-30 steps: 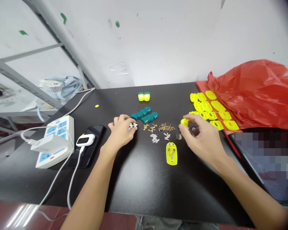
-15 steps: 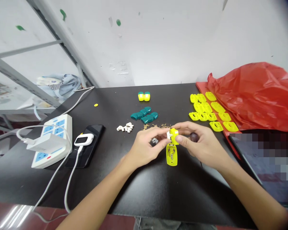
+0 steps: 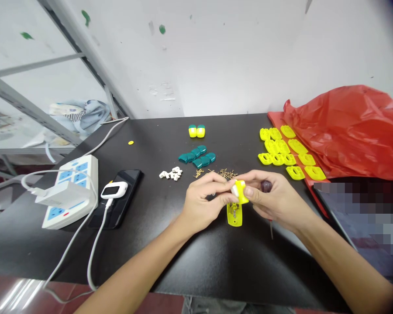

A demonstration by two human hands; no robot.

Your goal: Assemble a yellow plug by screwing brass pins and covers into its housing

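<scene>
My left hand (image 3: 205, 198) pinches a small white plastic piece (image 3: 235, 190) between thumb and fingers. It meets the edge of a yellow plastic shell (image 3: 241, 192), which my right hand (image 3: 278, 198) grips by thumb and fingertips. Tucked in the right hand as well is a screwdriver (image 3: 266, 186) with a dark handle, its thin shaft pointing down below the palm. Directly beneath the held parts, a yellow half-shell (image 3: 235, 218) lies open side up, with metal parts inside and its upper end covered. Brass-coloured screws (image 3: 227, 174) are scattered just beyond my fingers.
Small white pieces (image 3: 172, 174), teal covers (image 3: 199, 157) and two teal-and-yellow units (image 3: 197, 131) sit mid-table. Yellow shells (image 3: 277, 146) lie at right by a red bag (image 3: 347, 131). A power strip (image 3: 91, 174) and phone (image 3: 131, 198) with cables occupy the left. A blurred screen (image 3: 363, 218) stands right.
The white piece and yellow shell have turned in my hands and come slightly down and nearer, covering the half-shell's upper end. The screwdriver shaft now shows more below my right hand.
</scene>
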